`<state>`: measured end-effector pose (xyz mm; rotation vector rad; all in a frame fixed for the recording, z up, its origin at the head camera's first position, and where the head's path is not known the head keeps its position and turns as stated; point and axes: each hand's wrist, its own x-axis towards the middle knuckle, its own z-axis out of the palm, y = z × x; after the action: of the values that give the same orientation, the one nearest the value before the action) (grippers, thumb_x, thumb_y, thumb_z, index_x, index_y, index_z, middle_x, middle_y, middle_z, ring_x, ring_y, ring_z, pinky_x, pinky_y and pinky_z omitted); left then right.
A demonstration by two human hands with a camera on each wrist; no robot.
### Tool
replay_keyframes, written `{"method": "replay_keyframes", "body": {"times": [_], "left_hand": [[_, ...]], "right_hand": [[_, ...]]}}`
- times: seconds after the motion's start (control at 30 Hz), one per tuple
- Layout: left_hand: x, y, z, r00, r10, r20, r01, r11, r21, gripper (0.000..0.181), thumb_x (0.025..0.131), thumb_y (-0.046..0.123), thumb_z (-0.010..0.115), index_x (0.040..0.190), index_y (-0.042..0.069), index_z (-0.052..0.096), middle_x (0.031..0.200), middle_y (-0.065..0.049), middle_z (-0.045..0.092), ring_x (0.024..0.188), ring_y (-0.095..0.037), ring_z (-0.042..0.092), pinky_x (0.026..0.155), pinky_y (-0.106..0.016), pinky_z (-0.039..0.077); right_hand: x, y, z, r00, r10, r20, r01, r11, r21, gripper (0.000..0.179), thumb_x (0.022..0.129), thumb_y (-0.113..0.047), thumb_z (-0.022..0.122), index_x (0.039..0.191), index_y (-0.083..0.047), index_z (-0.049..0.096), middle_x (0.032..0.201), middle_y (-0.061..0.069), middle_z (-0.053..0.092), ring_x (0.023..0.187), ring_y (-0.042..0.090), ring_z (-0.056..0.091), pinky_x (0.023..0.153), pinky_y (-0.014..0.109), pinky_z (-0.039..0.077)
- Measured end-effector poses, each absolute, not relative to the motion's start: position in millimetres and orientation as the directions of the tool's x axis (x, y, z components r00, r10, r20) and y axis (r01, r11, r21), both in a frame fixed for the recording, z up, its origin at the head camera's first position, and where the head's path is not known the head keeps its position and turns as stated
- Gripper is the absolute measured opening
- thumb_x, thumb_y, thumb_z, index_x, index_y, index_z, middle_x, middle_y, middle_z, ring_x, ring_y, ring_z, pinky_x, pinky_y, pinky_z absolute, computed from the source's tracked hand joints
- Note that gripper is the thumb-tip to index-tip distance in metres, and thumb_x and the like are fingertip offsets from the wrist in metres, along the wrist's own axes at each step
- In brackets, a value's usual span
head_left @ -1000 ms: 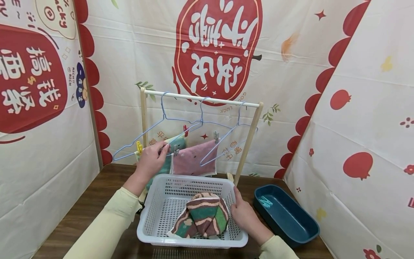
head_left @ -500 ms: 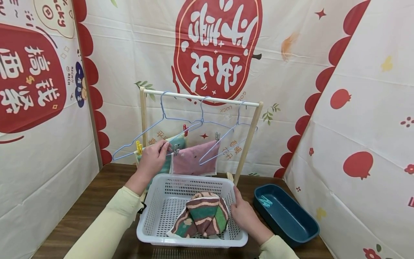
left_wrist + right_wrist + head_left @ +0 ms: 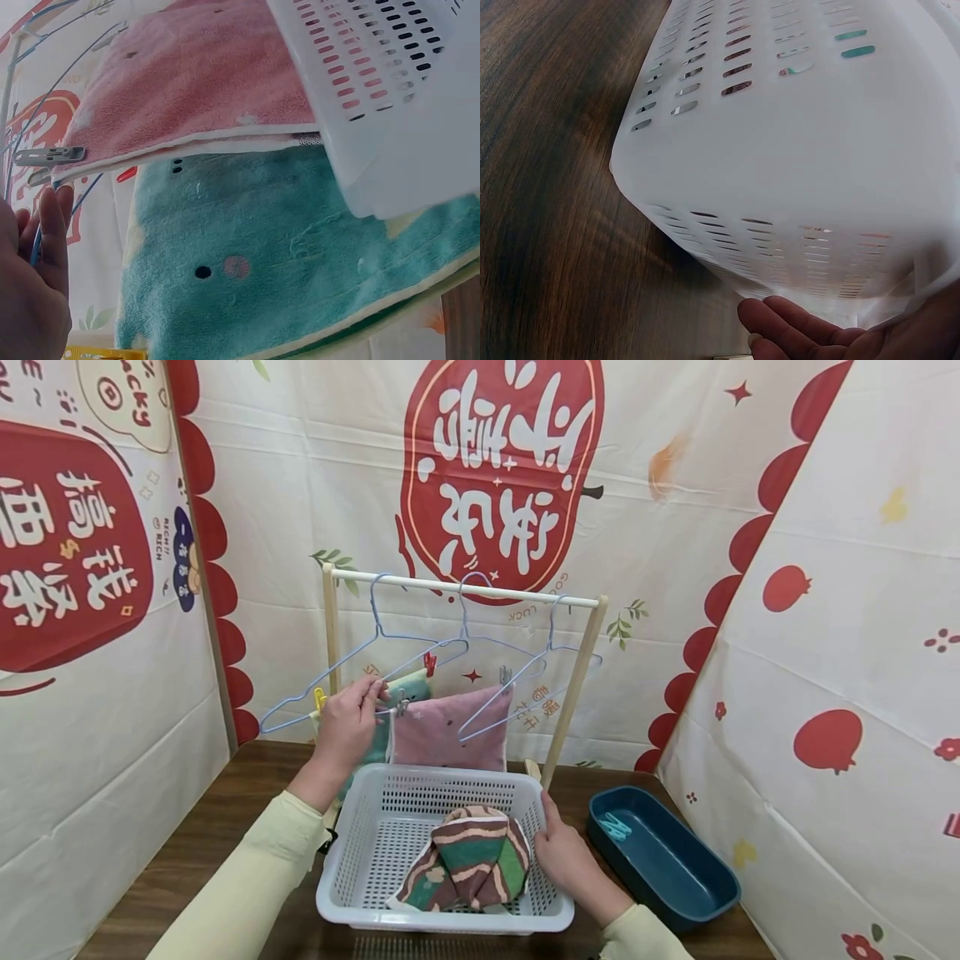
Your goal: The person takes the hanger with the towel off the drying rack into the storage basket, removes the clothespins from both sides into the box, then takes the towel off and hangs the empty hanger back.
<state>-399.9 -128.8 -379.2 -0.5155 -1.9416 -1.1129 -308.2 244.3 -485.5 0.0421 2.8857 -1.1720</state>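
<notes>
My left hand (image 3: pixel 347 727) pinches the lower left corner of the middle blue wire hanger (image 3: pixel 427 667), which hangs from the rack's rod. A pink towel (image 3: pixel 450 731) is clipped to this hanger with grey clothespins (image 3: pixel 51 156) at its top corners. Behind it a teal towel (image 3: pixel 232 225) hangs from the left hanger by a yellow clothespin (image 3: pixel 320 700) and a red clothespin (image 3: pixel 429 663). My right hand (image 3: pixel 573 860) grips the right rim of a white plastic basket (image 3: pixel 446 923), its fingers against the outer wall. A striped towel (image 3: pixel 472 856) lies crumpled in the basket.
The wooden-post rack (image 3: pixel 573 693) stands behind the basket; a third hanger (image 3: pixel 525 681) hangs bare at its right. On the brown table (image 3: pixel 202 835), a dark blue tray (image 3: pixel 675 868) at the right holds light blue clothespins (image 3: pixel 615 827). Printed cloth walls surround the table.
My left hand has shifted slightly left with the middle hanger, and its hook has turned and risen a little on the rod. The pink towel hangs flatter. My right hand stays on the basket.
</notes>
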Motion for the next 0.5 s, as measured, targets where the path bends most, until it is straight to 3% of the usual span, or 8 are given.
{"method": "replay_keyframes", "body": {"times": [0.23, 0.5], "left_hand": [[-396.9, -134.4, -372.8, -0.558, -0.089, 0.825, 0.697, 0.489, 0.524, 0.023, 0.116, 0.01, 0.058, 0.109, -0.004, 0.074, 0.095, -0.015, 0.078, 0.078, -0.031, 0.079, 0.065, -0.01, 0.058], [-395.8, -140.8, -368.6, -0.536, -0.109, 0.837, 0.711, 0.476, 0.518, 0.024, 0.116, 0.011, 0.058, 0.108, -0.005, 0.074, 0.094, -0.017, 0.078, 0.076, -0.032, 0.079, 0.064, -0.008, 0.057]], "right_hand": [[-307.8, 243.7, -487.2, -0.999, 0.021, -0.031, 0.037, 0.718, -0.695, 0.073, 0.114, -0.019, 0.053, 0.178, -0.016, 0.018, 0.155, 0.036, 0.055, 0.101, 0.04, 0.079, 0.067, 0.056, 0.069], [-309.2, 245.0, -487.4, -0.999, 0.017, -0.037, 0.038, 0.719, -0.693, 0.073, 0.114, -0.021, 0.053, 0.178, -0.017, 0.017, 0.155, 0.037, 0.054, 0.098, 0.039, 0.079, 0.062, 0.053, 0.068]]}}
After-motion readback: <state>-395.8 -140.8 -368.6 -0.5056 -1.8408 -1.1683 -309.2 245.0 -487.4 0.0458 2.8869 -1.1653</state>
